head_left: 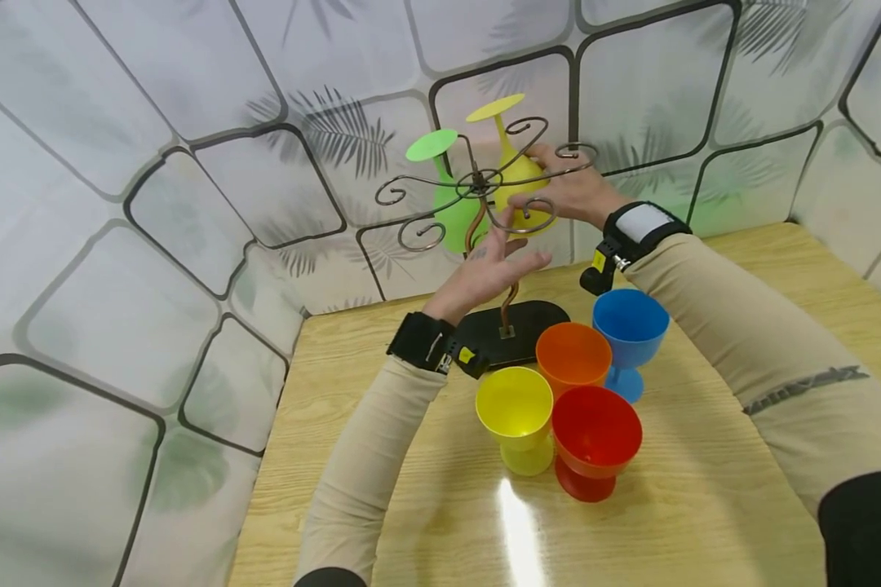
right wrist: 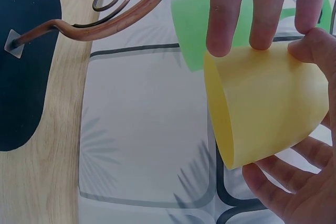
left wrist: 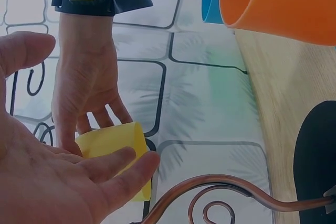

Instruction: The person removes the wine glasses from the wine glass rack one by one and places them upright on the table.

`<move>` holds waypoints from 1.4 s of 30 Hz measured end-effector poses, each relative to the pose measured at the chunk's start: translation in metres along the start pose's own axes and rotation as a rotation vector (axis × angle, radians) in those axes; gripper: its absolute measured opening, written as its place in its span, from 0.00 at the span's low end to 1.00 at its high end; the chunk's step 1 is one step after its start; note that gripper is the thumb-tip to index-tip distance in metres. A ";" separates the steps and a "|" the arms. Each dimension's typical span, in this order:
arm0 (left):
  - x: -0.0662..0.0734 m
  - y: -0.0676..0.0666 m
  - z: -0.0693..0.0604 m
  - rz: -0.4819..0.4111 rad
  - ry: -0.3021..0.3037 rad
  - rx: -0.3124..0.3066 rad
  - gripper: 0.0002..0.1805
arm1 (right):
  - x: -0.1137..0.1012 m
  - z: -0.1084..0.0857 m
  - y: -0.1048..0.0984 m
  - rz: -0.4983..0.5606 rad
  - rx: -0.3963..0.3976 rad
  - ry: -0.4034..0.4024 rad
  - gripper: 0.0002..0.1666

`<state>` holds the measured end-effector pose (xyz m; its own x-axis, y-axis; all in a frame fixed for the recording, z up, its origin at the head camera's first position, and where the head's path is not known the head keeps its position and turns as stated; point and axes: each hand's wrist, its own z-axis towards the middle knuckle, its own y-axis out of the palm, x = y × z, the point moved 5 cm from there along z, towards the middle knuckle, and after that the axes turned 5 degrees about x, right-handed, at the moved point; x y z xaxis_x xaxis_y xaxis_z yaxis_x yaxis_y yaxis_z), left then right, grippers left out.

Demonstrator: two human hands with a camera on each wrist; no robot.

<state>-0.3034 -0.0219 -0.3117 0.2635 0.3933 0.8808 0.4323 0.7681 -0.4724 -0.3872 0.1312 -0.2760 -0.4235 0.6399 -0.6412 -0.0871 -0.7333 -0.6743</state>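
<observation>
A metal wine glass rack with curled arms and a black oval base stands near the back wall. From its top hang two upside-down plastic goblets, one green and one yellow. My right hand grips the yellow goblet's bowl between thumb and fingers, as the right wrist view shows from below. Beside the rack's stem, my left hand is raised with fingers extended. Its fingertips touch or nearly touch the yellow bowl's side. Whether the yellow foot rests in the rack's arms I cannot tell.
Several upright goblets cluster in front of the base: yellow, red, orange and blue. They stand on a wooden table. A patterned sheet forms the back and side walls.
</observation>
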 end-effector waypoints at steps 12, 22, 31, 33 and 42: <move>0.002 0.001 0.005 0.001 -0.007 -0.004 0.52 | 0.003 0.002 -0.002 -0.043 0.032 -0.001 0.42; 0.002 0.003 0.011 -0.004 -0.004 -0.006 0.52 | 0.005 0.003 -0.004 -0.024 0.056 -0.009 0.42; 0.003 0.003 0.014 -0.001 -0.012 -0.004 0.53 | 0.001 0.000 -0.006 -0.128 0.092 -0.081 0.41; 0.003 0.004 0.014 0.007 -0.019 -0.007 0.52 | 0.003 0.000 -0.007 -0.120 0.097 -0.078 0.41; 0.004 0.008 0.017 -0.014 -0.018 -0.026 0.53 | 0.016 0.000 -0.006 0.027 0.059 0.063 0.47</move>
<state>-0.3138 -0.0060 -0.3117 0.2421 0.3919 0.8876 0.4579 0.7604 -0.4606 -0.3939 0.1454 -0.2823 -0.3692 0.6313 -0.6820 -0.1304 -0.7618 -0.6346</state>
